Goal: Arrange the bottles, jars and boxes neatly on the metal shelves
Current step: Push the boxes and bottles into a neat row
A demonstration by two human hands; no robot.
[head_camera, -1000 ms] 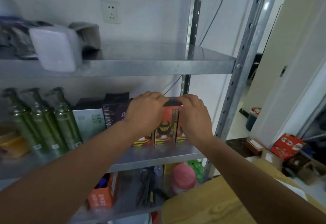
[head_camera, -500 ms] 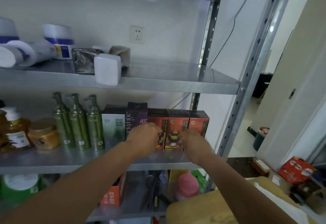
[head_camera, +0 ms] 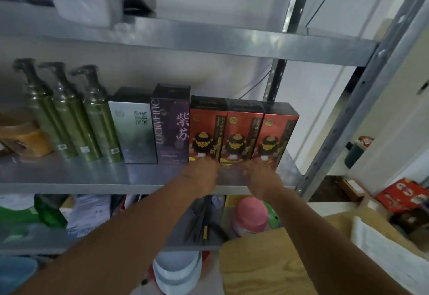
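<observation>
Nearest, the left hand (head_camera: 202,175) and right hand (head_camera: 263,178) reach over the front lip of the middle shelf (head_camera: 92,176) to the foot of the three red boxes (head_camera: 241,132); the right hand's fingers stretch forward onto the base of the rightmost box and pinch nothing; the left hand's fingers are blurred and mostly hidden behind its back, so I cannot tell how they lie. The boxes stand upright, side by side at the shelf's right end; they look like light, thin card cartons, stiff at the edges but easily dented on the faces, and tall enough to tip; better nudged low at the base or taken by both narrow sides. Further left stand a purple box (head_camera: 170,127), a grey-green box (head_camera: 135,132) and green pump bottles (head_camera: 69,120), probably heavier and smoother.
</observation>
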